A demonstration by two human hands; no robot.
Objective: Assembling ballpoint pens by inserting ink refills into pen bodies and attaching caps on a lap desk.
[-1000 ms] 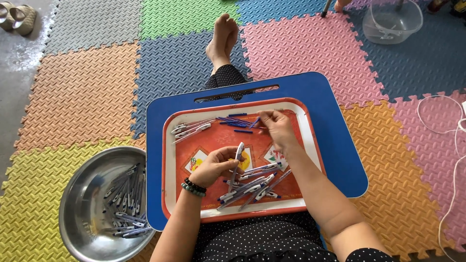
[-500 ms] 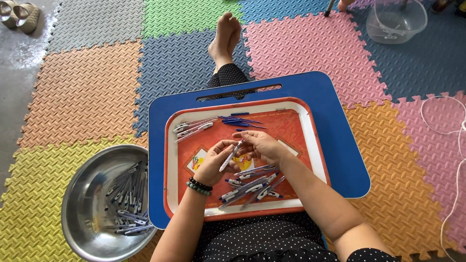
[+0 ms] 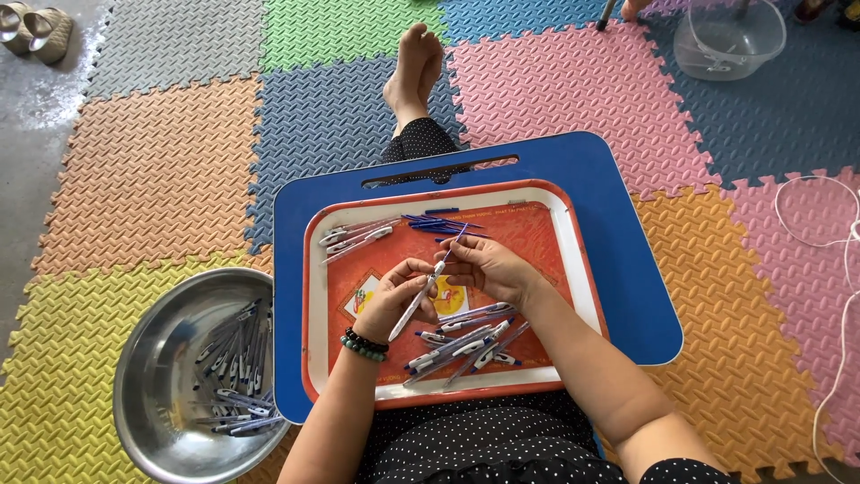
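Landmark for all positions: the tray.

Foam floor mat [image 3: 161,179], interlocking coloured squares, lies under everything and extends past the tray on all sides.

Blue lap desk [image 3: 618,269] sits directly beneath the tray, its rim showing around the tray's far, left and right edges.

Tray [image 3: 573,269], rectangular, orange floor with white inner wall and orange rim, rests on the person's lap.

Steel bowl [image 3: 152,358], round, stands on the mat just left of the tray's near-left corner; it holds a heap of assembled pens.

Clear plastic tub [image 3: 727,40] stands on the mat well beyond the tray's far-right corner.

Left hand [image 3: 394,300] is over the tray's centre-left, fingers curled, pinching the lower part of a pen barrel [image 3: 414,309]. Beaded bracelet [image 3: 363,344] on that wrist.

Right hand [image 3: 488,267] is over the tray's centre, fingertips pressed together at the upper end of the same barrel, pinching a thin blue refill [image 3: 451,246] that appears to enter the barrel; the join is too small to confirm.

Loose pen parts [image 3: 466,341] lie in the tray's near half. Blue refills [image 3: 443,222] lie at its far edge; white barrels [image 3: 354,237] at its far-left corner.
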